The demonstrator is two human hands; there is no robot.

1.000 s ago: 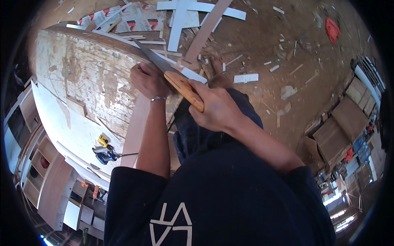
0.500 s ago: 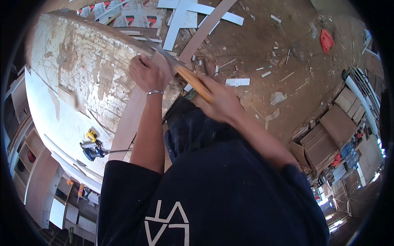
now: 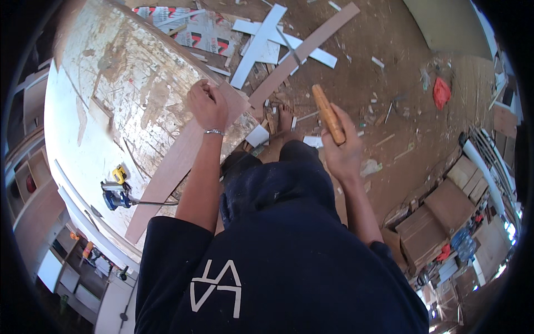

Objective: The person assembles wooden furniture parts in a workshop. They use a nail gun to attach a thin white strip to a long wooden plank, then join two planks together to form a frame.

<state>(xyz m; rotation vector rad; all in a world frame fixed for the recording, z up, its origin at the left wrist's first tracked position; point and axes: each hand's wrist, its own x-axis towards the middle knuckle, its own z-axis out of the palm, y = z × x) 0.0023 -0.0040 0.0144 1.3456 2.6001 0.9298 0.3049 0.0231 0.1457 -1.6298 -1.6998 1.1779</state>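
My left hand (image 3: 208, 104), fingers curled, presses on a reddish-brown wooden strip (image 3: 167, 167) that lies along the near edge of the worn white workbench (image 3: 72, 156). My right hand (image 3: 343, 146) is closed round the orange wooden handle of a hand saw (image 3: 328, 114), raised to the right of the bench corner. Its thin, dark blade points up and away and is seen nearly edge-on. Another reddish-brown strip (image 3: 325, 38) runs out beyond the corner; whether it touches the bench strip, I cannot tell.
A blue air nailer (image 3: 115, 197) with a hose and a yellow tape measure (image 3: 119, 174) lie on the bench. White crossed strips (image 3: 258, 44), offcuts and a red plastic bag (image 3: 441, 93) lie on the floor. Cardboard boxes (image 3: 425, 231) stand at the right.
My right hand has drawn the saw away from the strip at the bench corner, moving to the right. My left hand stays on the bench strip. The view has shifted slightly.
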